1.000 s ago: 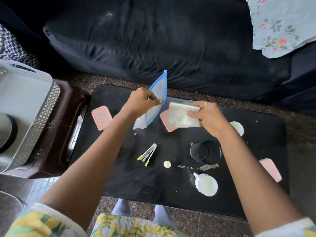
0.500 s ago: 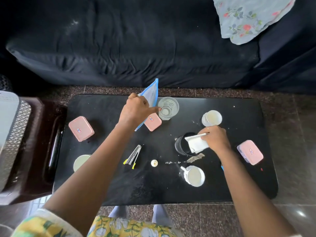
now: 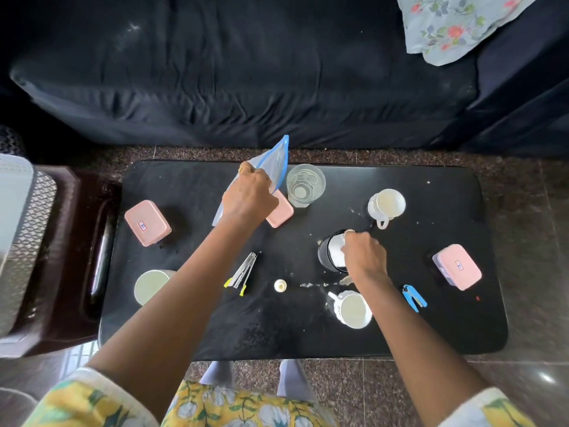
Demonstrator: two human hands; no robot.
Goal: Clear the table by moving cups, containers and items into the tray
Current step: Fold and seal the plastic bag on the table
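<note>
My left hand (image 3: 248, 195) holds a clear zip bag with a blue edge (image 3: 274, 161) upright over the far middle of the black table (image 3: 215, 328). My right hand (image 3: 365, 254) presses a white folded tissue (image 3: 335, 251) down into a black cup (image 3: 323, 257). Around them stand a clear glass (image 3: 305, 184), a white mug (image 3: 386, 204), another white mug (image 3: 352, 309) and a pale green cup (image 3: 151, 286). Pink boxes lie at the left (image 3: 147, 222), the middle (image 3: 281, 212) and the right (image 3: 457, 266).
A white perforated tray (image 3: 27, 241) rests on a dark brown stool (image 3: 80, 260) left of the table. Small tweezers-like clips (image 3: 241, 274), a small cap (image 3: 280, 285), a blue clip (image 3: 414, 297) and crumbs lie on the table. A dark sofa (image 3: 246, 72) is behind.
My right hand carried the white tissue down from beside the bag and pushed it into the black cup. My left hand stayed holding the bag up. The view widened over the table.
</note>
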